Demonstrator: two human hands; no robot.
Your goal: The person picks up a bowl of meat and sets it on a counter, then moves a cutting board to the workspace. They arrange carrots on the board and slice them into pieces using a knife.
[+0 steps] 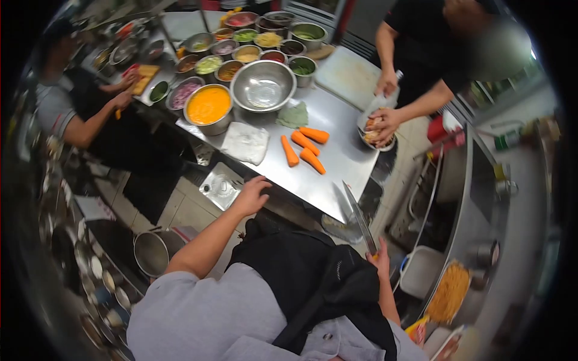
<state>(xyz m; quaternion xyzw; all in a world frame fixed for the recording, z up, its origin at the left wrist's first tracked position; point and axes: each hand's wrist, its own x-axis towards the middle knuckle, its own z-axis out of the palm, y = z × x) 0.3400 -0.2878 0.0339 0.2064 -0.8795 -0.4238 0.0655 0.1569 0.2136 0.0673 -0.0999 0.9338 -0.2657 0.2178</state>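
Observation:
My right hand is closed round the handle of a long knife, whose blade points up and away over the front right corner of the steel table. Just off the table's front edge, my left hand is held with its fingers apart and nothing in it. Several peeled carrots lie on the table ahead of both hands. Left of them is a folded white cloth, and a green cloth lies behind them.
Behind are an empty steel bowl, a pot of orange liquid, several ingredient bowls and a white cutting board. A co-worker at the right handles food over a bowl; another at the left cuts on a board.

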